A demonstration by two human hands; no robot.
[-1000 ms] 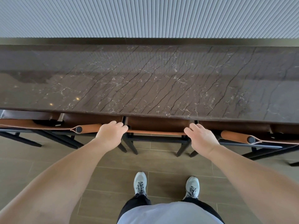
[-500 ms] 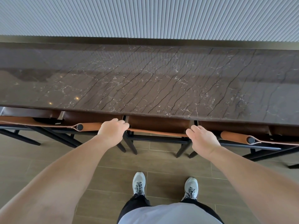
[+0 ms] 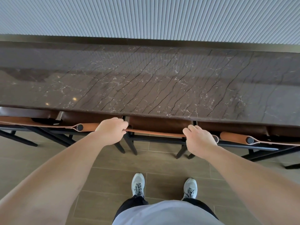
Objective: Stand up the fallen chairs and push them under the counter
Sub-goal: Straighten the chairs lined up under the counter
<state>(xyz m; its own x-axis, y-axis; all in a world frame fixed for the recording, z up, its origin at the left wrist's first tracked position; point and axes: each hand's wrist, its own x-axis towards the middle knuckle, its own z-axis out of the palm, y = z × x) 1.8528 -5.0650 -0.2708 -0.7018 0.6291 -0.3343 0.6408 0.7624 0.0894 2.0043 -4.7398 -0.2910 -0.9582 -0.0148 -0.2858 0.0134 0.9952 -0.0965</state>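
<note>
Curled fingers of the left hand and the right hand grip the two ends of the middle chair's tan backrest top. That chair stands upright, its seat tucked beneath the dark marble counter, with neighbouring chairs close on both sides.

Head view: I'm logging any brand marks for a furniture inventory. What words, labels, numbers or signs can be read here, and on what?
None can be read: the dark veined marble counter, the tan leather chair backrest that both hands hold, the ribbed grey wall panel and the grey laced sneakers show no legible text.
</note>
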